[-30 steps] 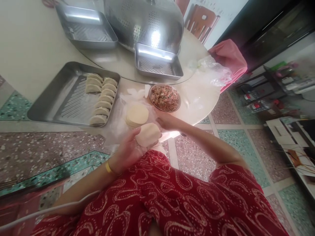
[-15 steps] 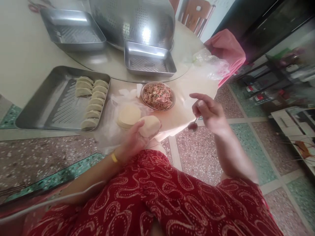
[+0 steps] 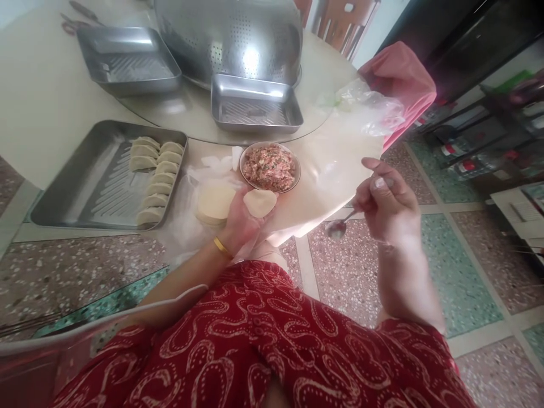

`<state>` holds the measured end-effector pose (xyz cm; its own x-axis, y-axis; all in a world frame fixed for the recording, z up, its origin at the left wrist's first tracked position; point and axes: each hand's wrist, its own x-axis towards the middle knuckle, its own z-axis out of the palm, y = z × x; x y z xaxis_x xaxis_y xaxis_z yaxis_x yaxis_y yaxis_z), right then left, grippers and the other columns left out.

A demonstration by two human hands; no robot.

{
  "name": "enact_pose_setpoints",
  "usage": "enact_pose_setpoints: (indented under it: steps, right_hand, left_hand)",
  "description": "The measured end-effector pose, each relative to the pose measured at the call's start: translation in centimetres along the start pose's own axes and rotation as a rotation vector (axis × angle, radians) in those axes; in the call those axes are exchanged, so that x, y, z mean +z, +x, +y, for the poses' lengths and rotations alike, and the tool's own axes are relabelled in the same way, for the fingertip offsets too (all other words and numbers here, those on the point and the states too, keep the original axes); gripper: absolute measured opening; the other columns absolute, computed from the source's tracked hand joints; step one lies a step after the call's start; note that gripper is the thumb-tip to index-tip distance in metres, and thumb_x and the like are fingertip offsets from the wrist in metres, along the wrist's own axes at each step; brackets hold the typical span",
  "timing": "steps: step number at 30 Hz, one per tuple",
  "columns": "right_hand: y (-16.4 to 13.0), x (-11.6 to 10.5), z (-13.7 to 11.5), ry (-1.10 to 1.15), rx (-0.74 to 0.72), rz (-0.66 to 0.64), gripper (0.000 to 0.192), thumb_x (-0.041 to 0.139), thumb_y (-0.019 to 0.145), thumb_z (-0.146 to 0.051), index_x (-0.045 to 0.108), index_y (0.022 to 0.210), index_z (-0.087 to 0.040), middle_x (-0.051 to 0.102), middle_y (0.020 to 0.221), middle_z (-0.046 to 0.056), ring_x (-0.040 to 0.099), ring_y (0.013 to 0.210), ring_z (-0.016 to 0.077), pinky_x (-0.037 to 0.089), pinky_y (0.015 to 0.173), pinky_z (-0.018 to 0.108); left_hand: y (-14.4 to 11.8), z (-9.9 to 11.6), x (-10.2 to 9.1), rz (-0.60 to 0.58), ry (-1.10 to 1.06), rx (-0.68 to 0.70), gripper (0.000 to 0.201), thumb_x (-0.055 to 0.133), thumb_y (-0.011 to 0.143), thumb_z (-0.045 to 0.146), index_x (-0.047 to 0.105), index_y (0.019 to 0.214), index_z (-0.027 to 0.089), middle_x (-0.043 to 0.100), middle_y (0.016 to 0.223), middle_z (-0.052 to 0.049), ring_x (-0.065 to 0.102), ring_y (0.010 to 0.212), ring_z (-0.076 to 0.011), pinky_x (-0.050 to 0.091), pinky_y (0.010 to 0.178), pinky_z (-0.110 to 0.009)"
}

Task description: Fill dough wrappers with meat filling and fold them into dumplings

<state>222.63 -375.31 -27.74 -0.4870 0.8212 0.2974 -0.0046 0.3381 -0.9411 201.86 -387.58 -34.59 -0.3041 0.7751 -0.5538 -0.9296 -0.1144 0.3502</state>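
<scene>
Pale dumplings (image 3: 160, 188) number perhaps ten, held wrapper (image 3: 260, 203) one, spoon (image 3: 336, 229) one.

A big perforated metal vessel (image 3: 229, 39) gleams across the desk (image 3: 38, 107), a steel tray (image 3: 255, 122) close before it, a second tray (image 3: 131, 68) off to the left. Behind stands a wooden chair (image 3: 342, 28). Crumpled clear plastic (image 3: 368, 107) lies beside a pink drape (image 3: 402, 79); bottles (image 3: 474, 164) sit low by a dark rack (image 3: 461, 123).

Cream wrapper (image 3: 260, 203), pink-brown filling (image 3: 270, 165) — green-flecked, silvery tray (image 3: 83, 190), red garment (image 3: 229, 340) — pale looping pattern
</scene>
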Motion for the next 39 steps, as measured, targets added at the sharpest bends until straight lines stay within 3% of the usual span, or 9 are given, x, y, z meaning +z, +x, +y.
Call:
enact_pose_setpoints:
  steps: [3,6,11,14,17,21,26,29,39]
  right_hand:
    - [0.4,-0.7,-0.2,0.051,-0.040,0.070,0.020,0.062,0.089,-0.039,0.066,0.106,-0.030,0.043,0.061,-0.004,0.034,0.048,0.0122,0.032,0.045,0.028]
    - [1.2,-0.6,-0.2,0.103,-0.142,0.141,0.014,0.056,0.093,-0.036,0.068,0.097,-0.030,0.050,0.071,0.000,0.040,0.052,0.0126,0.034,0.048,0.029]
    - [3.3,2.5,1.4,0.015,-0.401,0.173,0.028,0.036,0.100,-0.049,0.060,0.104,-0.036,0.059,0.089,0.002,0.060,0.077,0.0177,0.052,0.071,0.036]
    - [4.2,5.2,2.9,-0.228,-0.312,0.078,0.051,0.014,0.099,-0.061,0.052,0.122,-0.035,0.063,0.103,0.008,0.063,0.096,0.0225,0.054,0.086,0.043]
    - [4.5,7.0,4.3,-0.267,-0.238,-0.012,0.059,0.004,0.098,-0.060,0.047,0.128,-0.031,0.065,0.106,0.010,0.064,0.102,0.0224,0.053,0.092,0.043]
    - [4.1,6.8,5.3,-0.216,-0.244,-0.054,0.049,0.019,0.101,-0.057,0.055,0.118,-0.028,0.068,0.108,0.008,0.066,0.101,0.0205,0.053,0.094,0.042]
    - [3.0,4.1,4.5,-0.481,-0.253,-0.066,0.039,0.046,0.097,-0.055,0.069,0.094,-0.023,0.072,0.095,0.007,0.068,0.092,0.0214,0.055,0.084,0.039]
    - [1.8,3.2,3.6,-0.523,-0.193,-0.118,0.034,0.049,0.098,-0.047,0.071,0.097,-0.021,0.074,0.094,0.008,0.071,0.086,0.0206,0.056,0.079,0.038]
    - [1.8,5.4,4.0,-0.406,-0.276,-0.332,0.022,0.054,0.098,-0.036,0.072,0.095,-0.024,0.075,0.098,0.004,0.070,0.092,0.0191,0.056,0.081,0.035]
  left_hand:
    - [-0.9,-0.1,-0.4,0.019,0.013,0.007,0.035,0.057,0.089,0.036,0.060,0.117,0.016,0.070,0.107,-0.013,0.066,0.107,-0.0280,0.059,0.087,-0.038]
    - [-2.0,-0.2,-1.4,-0.007,0.005,-0.042,0.032,0.064,0.084,0.036,0.060,0.110,0.018,0.070,0.105,-0.012,0.067,0.107,-0.0303,0.060,0.087,-0.041]
    - [-2.0,-0.2,-1.2,-0.033,0.026,0.027,0.034,0.057,0.089,0.035,0.057,0.120,0.020,0.070,0.110,-0.011,0.067,0.108,-0.0284,0.059,0.087,-0.040]
    - [-1.4,-0.1,-0.3,0.027,0.058,0.015,0.040,0.057,0.089,0.034,0.056,0.125,0.015,0.069,0.114,-0.015,0.066,0.110,-0.0277,0.058,0.089,-0.040]
    - [-1.5,0.0,-0.3,0.015,0.044,-0.016,0.036,0.059,0.087,0.032,0.059,0.120,0.017,0.070,0.111,-0.013,0.066,0.110,-0.0274,0.057,0.093,-0.040]
    - [-2.4,-0.2,-1.9,-0.044,0.037,-0.069,0.033,0.060,0.087,0.036,0.061,0.114,0.017,0.071,0.107,-0.013,0.068,0.107,-0.0299,0.058,0.093,-0.044]
    - [-3.4,-0.2,-2.8,-0.038,0.017,-0.149,0.033,0.055,0.089,0.031,0.061,0.116,0.014,0.072,0.106,-0.014,0.069,0.105,-0.0290,0.057,0.093,-0.044]
    - [-3.7,-0.2,-2.8,-0.046,0.037,-0.139,0.034,0.049,0.092,0.033,0.061,0.119,0.015,0.072,0.104,-0.014,0.069,0.103,-0.0267,0.058,0.088,-0.040]
    - [-3.9,-0.8,-3.5,-0.053,0.107,-0.158,0.041,0.051,0.090,0.036,0.060,0.125,0.015,0.073,0.105,-0.013,0.070,0.096,-0.0263,0.057,0.086,-0.040]
